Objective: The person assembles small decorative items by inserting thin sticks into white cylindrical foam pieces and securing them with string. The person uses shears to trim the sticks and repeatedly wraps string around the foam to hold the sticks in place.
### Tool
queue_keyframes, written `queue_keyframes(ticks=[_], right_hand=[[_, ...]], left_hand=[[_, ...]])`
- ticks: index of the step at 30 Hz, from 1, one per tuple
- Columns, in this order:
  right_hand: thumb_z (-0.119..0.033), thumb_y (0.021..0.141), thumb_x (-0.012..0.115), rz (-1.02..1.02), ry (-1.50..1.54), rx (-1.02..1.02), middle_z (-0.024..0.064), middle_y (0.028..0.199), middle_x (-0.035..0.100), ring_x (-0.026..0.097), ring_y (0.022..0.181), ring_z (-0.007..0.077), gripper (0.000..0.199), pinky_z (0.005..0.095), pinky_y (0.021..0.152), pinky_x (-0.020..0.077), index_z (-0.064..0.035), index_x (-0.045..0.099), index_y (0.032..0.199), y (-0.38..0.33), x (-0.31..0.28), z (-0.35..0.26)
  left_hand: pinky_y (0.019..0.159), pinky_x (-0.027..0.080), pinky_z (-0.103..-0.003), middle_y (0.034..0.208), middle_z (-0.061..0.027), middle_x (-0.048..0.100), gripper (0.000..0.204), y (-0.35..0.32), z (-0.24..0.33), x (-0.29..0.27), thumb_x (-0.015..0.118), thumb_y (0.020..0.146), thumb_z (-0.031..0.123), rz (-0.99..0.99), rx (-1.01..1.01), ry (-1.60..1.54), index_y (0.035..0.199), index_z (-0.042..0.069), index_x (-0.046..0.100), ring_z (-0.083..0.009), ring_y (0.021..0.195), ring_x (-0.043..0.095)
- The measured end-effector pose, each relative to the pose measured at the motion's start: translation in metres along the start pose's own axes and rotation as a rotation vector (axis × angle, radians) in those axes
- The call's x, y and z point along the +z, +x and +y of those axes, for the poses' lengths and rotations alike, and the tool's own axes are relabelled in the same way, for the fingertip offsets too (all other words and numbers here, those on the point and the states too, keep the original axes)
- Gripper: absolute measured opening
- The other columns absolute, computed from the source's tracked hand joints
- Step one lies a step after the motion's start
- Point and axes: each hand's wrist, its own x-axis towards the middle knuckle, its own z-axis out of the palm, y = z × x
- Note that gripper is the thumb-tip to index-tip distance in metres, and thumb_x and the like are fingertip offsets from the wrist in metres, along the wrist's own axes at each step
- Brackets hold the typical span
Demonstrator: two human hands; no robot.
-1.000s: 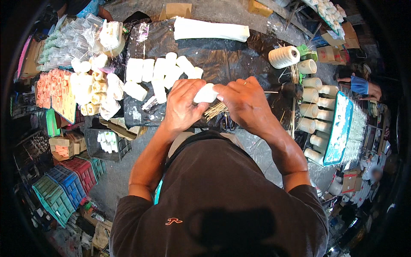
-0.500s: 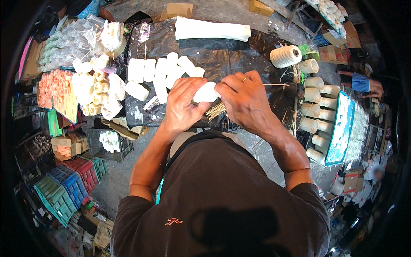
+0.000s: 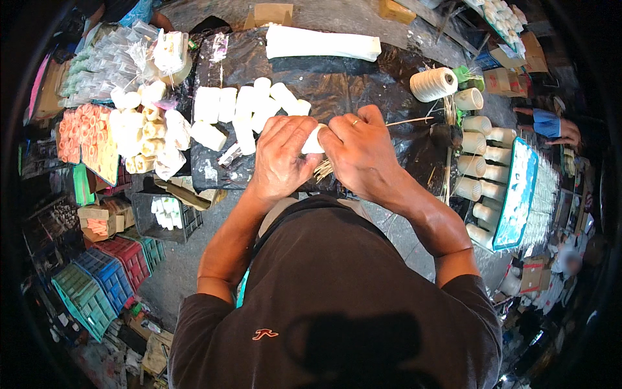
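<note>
While one small, smooth, rounded white piece (image 3: 313, 142) is sitting between two bare hands, over the near part of a table covered in creased black plastic (image 3: 350, 87), the left hand (image 3: 283, 155) is wrapping thumb and fingers around its left side, grasping it. The right hand (image 3: 358, 148), wearing one gold-coloured ring (image 3: 356, 122), is bending inward, knuckles raised, its thumb side touching the same piece; what its fingertips are pinching I cannot tell. Both forearms are angling toward each other. The hands are hiding much of the piece, leaving a bright portion showing. One thin straw-coloured stick (image 3: 411, 121) is jutting out beyond the right hand, and a bundle of thin straw-coloured sticks (image 3: 323, 170) is lying just below the hands, too dense for counting. To the left, roughly ten matte white cylinders (image 3: 245, 104) are lying clustered. Farther out, one long white roll (image 3: 322, 44) is resting near the far edge, and one cream spool of twine (image 3: 431, 85) is lying at the right.
</note>
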Motion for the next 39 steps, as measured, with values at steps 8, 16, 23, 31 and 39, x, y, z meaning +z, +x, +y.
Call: queue_keyframes(ticks=[8,16,23,31,39], right_hand=[[-0.009,0.077,0.062,0.038,0.066,-0.008,0.0064,0.077,0.056,0.059,0.075,0.0246,0.016,0.0404,0.076,0.0382,-0.0037,0.064,0.092,-0.011,-0.005,0.013],[-0.011,0.076,0.063,0.1,-0.003,-0.012,0.0067,0.079,0.054,0.057,0.075,0.0236,0.013,0.0417,0.076,0.0375,-0.0064,0.06,0.087,-0.006,-0.004,0.009],[-0.012,0.076,0.063,0.049,0.036,0.016,0.0067,0.077,0.054,0.058,0.074,0.0237,0.011,0.0422,0.076,0.0364,-0.0066,0.06,0.085,-0.005,0.011,0.006],[-0.012,0.076,0.063,0.067,-0.025,-0.023,0.0065,0.074,0.054,0.058,0.073,0.024,0.008,0.0437,0.079,0.0368,-0.0069,0.059,0.08,-0.011,-0.013,0.013],[-0.01,0.078,0.062,-0.015,-0.022,0.016,0.0057,0.074,0.053,0.058,0.075,0.0239,0.007,0.0443,0.081,0.0375,-0.0067,0.061,0.083,-0.005,0.005,0.006]], left_hand=[[0.087,0.048,-0.043,0.102,-0.0163,0.068,0.048,-0.006,-0.001,0.001,0.075,0.061,0.001,-0.01,-0.034,-0.005,0.107,-0.002,0.064,-0.0331,0.094,0.065],[0.088,0.049,-0.041,0.104,-0.0153,0.069,0.049,-0.003,0.004,0.004,0.073,0.062,0.0,-0.017,-0.052,-0.003,0.11,-0.001,0.064,-0.0337,0.095,0.064],[0.086,0.047,-0.042,0.1,-0.0151,0.068,0.045,0.0,0.007,0.009,0.074,0.061,0.001,0.028,-0.054,0.013,0.105,-0.001,0.064,-0.0315,0.093,0.065],[0.086,0.047,-0.042,0.101,-0.0152,0.068,0.044,-0.008,0.006,0.007,0.074,0.062,0.002,0.012,-0.059,0.001,0.105,-0.002,0.064,-0.0318,0.093,0.064],[0.087,0.047,-0.042,0.101,-0.0153,0.068,0.047,-0.005,0.008,0.013,0.073,0.062,0.002,0.004,-0.057,-0.01,0.108,-0.001,0.063,-0.0326,0.094,0.064]])
